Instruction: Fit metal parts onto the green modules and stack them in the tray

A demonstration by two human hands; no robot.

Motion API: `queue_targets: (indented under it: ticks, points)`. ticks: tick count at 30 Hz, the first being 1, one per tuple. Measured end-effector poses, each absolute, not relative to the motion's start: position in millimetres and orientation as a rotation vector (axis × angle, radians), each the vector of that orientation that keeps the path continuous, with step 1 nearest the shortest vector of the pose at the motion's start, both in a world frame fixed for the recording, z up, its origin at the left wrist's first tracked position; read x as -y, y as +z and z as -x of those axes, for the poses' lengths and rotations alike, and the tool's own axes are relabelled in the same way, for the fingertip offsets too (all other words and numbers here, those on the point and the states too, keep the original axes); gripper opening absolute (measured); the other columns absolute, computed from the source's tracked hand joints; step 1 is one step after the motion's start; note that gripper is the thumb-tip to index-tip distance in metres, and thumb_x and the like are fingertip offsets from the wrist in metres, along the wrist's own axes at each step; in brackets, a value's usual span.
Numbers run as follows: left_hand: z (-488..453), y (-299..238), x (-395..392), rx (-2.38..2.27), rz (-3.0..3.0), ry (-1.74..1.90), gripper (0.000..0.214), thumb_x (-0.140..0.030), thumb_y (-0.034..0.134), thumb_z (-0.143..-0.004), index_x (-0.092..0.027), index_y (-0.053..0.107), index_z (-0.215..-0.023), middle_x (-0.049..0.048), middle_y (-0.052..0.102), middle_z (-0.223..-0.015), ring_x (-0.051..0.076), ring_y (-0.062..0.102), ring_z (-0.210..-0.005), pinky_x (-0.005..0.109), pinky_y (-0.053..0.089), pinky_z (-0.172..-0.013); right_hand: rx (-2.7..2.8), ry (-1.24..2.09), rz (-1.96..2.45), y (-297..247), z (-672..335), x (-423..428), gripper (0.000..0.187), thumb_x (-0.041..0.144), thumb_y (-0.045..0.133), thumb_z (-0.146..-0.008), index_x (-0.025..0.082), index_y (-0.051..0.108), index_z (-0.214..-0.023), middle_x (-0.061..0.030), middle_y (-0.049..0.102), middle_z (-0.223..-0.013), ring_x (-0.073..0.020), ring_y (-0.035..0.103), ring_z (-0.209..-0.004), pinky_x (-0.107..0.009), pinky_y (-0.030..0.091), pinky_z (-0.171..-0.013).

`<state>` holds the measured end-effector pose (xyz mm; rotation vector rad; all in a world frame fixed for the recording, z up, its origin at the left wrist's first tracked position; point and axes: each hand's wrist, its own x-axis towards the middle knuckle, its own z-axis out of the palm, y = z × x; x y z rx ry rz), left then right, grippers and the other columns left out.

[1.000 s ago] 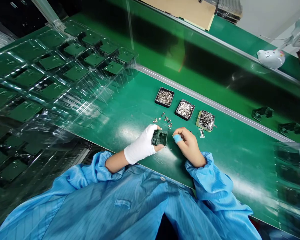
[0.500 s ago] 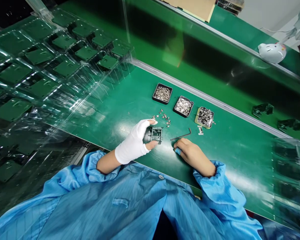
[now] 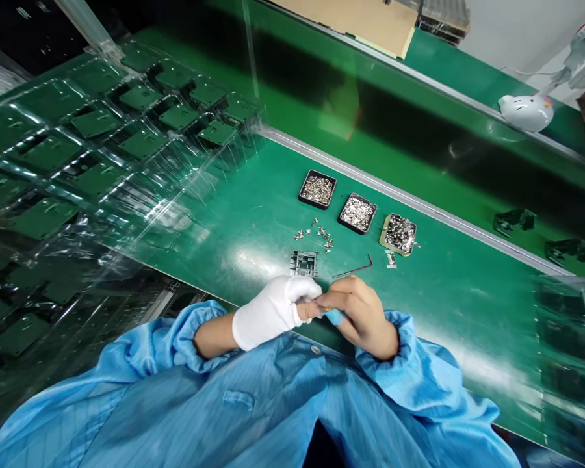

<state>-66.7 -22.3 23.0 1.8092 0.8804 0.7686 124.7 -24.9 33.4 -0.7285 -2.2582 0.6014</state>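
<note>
The left hand [image 3: 277,309] and right hand [image 3: 363,315] meet, grips narrow (what they hold, one cannot tell). At their eleven o'clock lies the circuit board [image 3: 305,262]; black trays [image 3: 312,203] at twelve and one, and a yellowish tray [image 3: 385,243] toward two, hold shiny parts [image 3: 358,212].

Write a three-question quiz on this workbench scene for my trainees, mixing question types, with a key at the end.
1. True or false: the right hand is gripping the hex key.

2. How many small trays of metal parts stand on the bench?
a) two
b) three
c) five

3. Fill in the blank: the white glove is on the ____ hand.

Key
1. False: the hex key lies on the bench, just past the right hand.
2. b
3. left: the left hand wears it, while the right has only a band of blue tape.
</note>
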Motion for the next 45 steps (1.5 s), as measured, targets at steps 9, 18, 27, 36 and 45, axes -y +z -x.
queue_targets:
  ticks: [9, 18, 27, 36, 45]
  points:
    - [80.6, 17.2, 19.3, -0.913, -2.333, 0.799, 0.044, -0.041, 0.036, -0.097, -0.017, 0.058, -0.067, -0.0008, 0.052, -0.055, 0.012, 0.047, -0.049, 0.025, 0.034, -0.049, 2.073, 1.092, 0.859, 41.6, -117.0, 21.1, 0.011, 0.028, 0.051, -0.096, 0.021, 0.06, -0.094, -0.0041, 0.059, -0.085, -0.0147, 0.056, -0.074, -0.026, 0.047, -0.064]
    - [85.0, 8.5, 22.5, -0.87, -2.952, 0.659, 0.025, -0.013, 0.041, -0.09, -0.018, 0.055, -0.069, 0.0015, 0.05, -0.055, 0.017, 0.049, -0.052, 0.029, 0.031, -0.048, 2.38, 1.304, 1.1, 47.2, -116.5, 7.6, 0.023, 0.0, 0.053, -0.075, 0.019, 0.058, -0.087, 0.0022, 0.054, -0.074, -0.0115, 0.048, -0.062, -0.022, 0.038, -0.058]
    - [88.9, -18.4, -2.8, -1.21, -2.252, 0.88, 0.065, -0.045, 0.07, -0.071, -0.014, 0.045, -0.122, 0.0174, 0.057, -0.119, 0.034, 0.055, -0.113, 0.05, 0.048, -0.091, 2.212, 0.904, 1.094, 32.7, -119.6, -11.6, 0.008, 0.018, 0.049, -0.092, 0.021, 0.054, -0.087, -0.002, 0.054, -0.08, -0.0148, 0.052, -0.071, -0.025, 0.041, -0.063]
    - [78.4, -16.2, 0.2, -1.099, -2.154, 0.81, 0.052, -0.015, 0.056, -0.07, -0.017, 0.042, -0.12, 0.0126, 0.055, -0.115, 0.029, 0.056, -0.109, 0.045, 0.05, -0.091, 2.385, 0.694, 1.078, 13.0, -119.2, -16.0, 0.009, 0.019, 0.045, -0.094, 0.021, 0.053, -0.091, -0.0044, 0.058, -0.086, -0.0179, 0.056, -0.078, -0.028, 0.045, -0.068]
    - [78.3, -13.8, 3.6, -1.157, -2.269, 0.78, 0.055, -0.016, 0.055, -0.067, -0.016, 0.044, -0.121, 0.0135, 0.057, -0.113, 0.031, 0.058, -0.107, 0.047, 0.051, -0.088, 2.431, 0.587, 1.197, 13.0, -119.1, -11.1, 0.012, 0.015, 0.042, -0.09, 0.02, 0.052, -0.092, -0.0062, 0.057, -0.086, -0.0205, 0.056, -0.079, -0.031, 0.047, -0.068]
